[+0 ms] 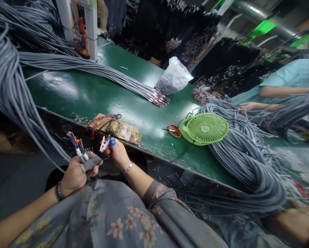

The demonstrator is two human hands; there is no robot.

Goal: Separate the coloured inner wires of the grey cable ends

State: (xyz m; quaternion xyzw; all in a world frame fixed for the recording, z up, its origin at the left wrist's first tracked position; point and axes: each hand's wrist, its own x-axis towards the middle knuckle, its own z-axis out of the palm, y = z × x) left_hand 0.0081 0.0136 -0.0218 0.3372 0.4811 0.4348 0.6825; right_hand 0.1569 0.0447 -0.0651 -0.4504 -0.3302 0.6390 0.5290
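Note:
My left hand (75,175) is closed around the ends of grey cables. White-banded ends with fanned-out coloured wires (78,144) stick up from its grip. A dark grey wrap covers its thumb. Close by on the right, my right hand (119,156) has its fingers curled together, with a blue cover on one fingertip. Right at those fingers is a pale pink clip (104,144); I cannot tell whether they hold it. A thin red wire end shows between the hands. Beyond them, a taped cardboard piece (128,132) with red and black leads lies at the table edge.
On the green table (113,100) lie a long grey cable bundle (113,74), a clear plastic bag (173,77), orange-handled scissors (174,131) and a green fan (207,128). A large cable coil (247,165) hangs over the right edge. A co-worker's arm (278,91) reaches over cables.

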